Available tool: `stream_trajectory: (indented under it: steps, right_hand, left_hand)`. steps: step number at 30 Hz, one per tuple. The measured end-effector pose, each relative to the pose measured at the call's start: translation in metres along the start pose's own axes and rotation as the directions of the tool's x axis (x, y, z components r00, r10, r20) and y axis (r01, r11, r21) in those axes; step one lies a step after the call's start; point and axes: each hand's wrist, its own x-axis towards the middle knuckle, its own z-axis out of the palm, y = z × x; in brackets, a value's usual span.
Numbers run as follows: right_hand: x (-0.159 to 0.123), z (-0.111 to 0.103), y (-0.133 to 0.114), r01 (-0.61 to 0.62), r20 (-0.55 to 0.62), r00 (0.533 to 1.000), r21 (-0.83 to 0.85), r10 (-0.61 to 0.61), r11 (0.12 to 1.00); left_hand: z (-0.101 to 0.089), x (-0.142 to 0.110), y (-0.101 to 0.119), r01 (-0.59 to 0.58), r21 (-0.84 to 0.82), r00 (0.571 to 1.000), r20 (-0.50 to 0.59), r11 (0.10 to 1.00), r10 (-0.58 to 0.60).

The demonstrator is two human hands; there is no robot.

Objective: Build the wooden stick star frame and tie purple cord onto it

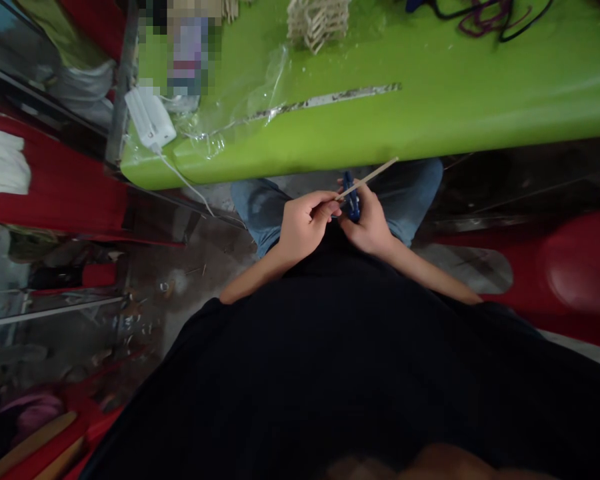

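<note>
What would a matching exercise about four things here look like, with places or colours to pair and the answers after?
1. stick
2. tool
3. corded box
4. lattice

A. white, at the left end of the table
B. pinched in the left hand
C. pale, near the picture's top edge
D. blue, held in the right hand

Pairs: 1-B, 2-D, 3-A, 4-C

- Your head camera looks forward and steeply down over your dark shirt (340, 360).
- From close above, it faces your jeans (423, 197) and the green worktop (480, 100) beyond.
</note>
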Motion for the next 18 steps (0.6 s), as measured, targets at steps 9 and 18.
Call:
stream_trajectory:
  steps: [9, 18]
  right_hand:
    - [-0.003, -0.004, -0.009, 0.122, 0.057, 0.992, -0.297, -0.11, 0.947]
    - [-0.005, -0.007, -0.013, 0.132, 0.082, 0.99, -0.322, -0.111, 0.938]
  left_hand:
    - [-0.02, -0.002, 0.017, -0.041, 0.25, 0.996, 0.092, 0.967, 0.019]
    - [-0.025, -0.004, 0.014, 0.038, 0.193, 0.995, 0.08, 0.98, -0.054]
